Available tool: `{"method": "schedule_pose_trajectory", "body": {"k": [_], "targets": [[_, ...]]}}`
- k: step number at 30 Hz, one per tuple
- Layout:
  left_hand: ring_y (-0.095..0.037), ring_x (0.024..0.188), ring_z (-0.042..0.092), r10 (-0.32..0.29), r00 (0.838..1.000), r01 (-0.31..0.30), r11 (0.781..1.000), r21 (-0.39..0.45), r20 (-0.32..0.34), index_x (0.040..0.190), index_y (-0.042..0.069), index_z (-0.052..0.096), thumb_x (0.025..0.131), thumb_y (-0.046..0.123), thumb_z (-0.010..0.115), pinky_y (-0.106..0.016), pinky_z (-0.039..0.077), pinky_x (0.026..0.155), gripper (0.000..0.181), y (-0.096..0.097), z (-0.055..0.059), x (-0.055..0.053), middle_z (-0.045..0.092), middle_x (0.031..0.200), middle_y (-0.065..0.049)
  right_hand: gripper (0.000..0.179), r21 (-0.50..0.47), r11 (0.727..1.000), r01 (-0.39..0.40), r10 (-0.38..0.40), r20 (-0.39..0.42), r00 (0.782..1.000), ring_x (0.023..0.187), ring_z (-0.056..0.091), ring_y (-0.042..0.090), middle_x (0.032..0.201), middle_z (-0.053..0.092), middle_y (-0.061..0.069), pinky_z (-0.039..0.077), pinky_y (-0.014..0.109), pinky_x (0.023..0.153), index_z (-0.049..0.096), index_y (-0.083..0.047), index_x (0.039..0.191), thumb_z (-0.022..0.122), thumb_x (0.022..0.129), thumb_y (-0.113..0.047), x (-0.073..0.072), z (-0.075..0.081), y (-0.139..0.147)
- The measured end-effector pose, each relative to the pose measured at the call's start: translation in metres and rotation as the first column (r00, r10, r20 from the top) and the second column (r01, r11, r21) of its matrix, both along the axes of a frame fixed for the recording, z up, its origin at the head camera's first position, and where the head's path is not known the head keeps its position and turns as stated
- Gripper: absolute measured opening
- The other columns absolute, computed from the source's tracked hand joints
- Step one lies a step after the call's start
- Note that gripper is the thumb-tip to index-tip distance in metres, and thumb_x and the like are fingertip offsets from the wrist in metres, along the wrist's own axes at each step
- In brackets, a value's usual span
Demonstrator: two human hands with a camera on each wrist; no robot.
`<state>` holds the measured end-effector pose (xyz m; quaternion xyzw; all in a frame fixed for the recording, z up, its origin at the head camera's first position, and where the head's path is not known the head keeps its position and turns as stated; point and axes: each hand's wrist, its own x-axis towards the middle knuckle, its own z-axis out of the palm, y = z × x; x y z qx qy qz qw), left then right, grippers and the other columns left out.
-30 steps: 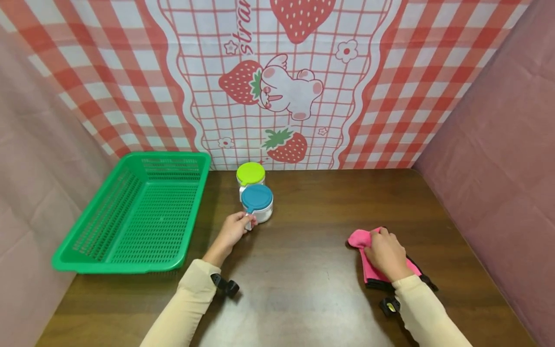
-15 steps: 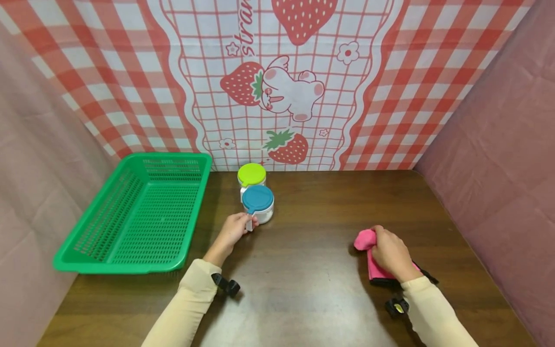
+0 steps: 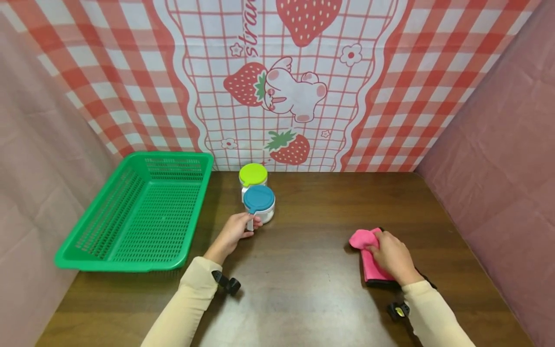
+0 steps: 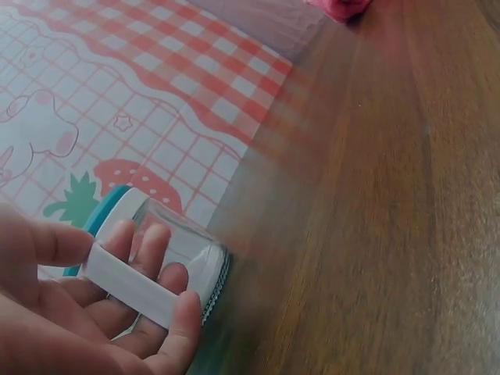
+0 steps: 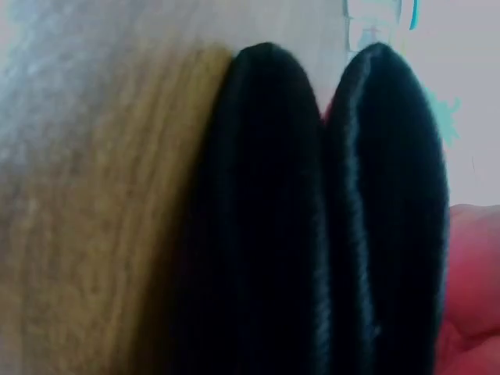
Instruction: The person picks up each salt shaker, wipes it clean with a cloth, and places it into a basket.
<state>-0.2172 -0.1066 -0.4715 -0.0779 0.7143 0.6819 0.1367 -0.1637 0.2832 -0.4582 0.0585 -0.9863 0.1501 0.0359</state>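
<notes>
Left hand [image 3: 231, 232] grips blue-lid jar [image 3: 259, 198] by handle [image 4: 129, 283] | right hand [image 3: 393, 258] pinches pink cloth [image 3: 374, 266] under it | green-lid jar [image 3: 253, 173] beyond left hand | green basket [image 3: 125, 265] to its left | brown table [image 3: 303, 284] below | strawberry curtain [image 3: 321, 103] ahead

A clear jar [image 3: 267, 215] with a blue lid [image 3: 259, 198] is standing upright on the desk [image 3: 299, 270]; a pink, black-edged cloth [image 3: 370, 264] is lying partly bunched.
</notes>
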Motion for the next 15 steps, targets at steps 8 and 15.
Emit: {"method": "schedule_pose_trajectory", "body": {"k": [8,15], "targets": [[-0.01,0.078,0.06,0.024,0.999,-0.026,0.999,0.046,0.027,0.101,-0.006,0.063,0.097,0.016,0.043,-0.025,0.051,0.072,0.03,0.0011,-0.0019,-0.0023,0.065,0.08,0.001,0.028,0.009,1.0,0.006,-0.006,0.002,1.0,0.08,0.062,0.042,0.089,0.061,0.019,0.049,0.057,0.071,0.065,0.004,0.103,0.068,0.085,-0.017,0.0023,-0.0034,-0.0014],[-0.013,0.079,0.062,0.014,0.999,-0.018,0.994,0.108,0.03,0.083,0.005,0.062,0.094,0.015,0.041,-0.026,0.052,0.071,0.026,0.0003,-0.0066,-0.0058,0.067,0.077,0.002,0.032,0.026,1.0,0.014,-0.015,0.014,1.0,0.085,0.062,0.044,0.093,0.061,0.022,0.049,0.059,0.073,0.063,0.007,0.107,0.067,0.086,-0.017,0.0011,-0.0014,-0.0029]]}}
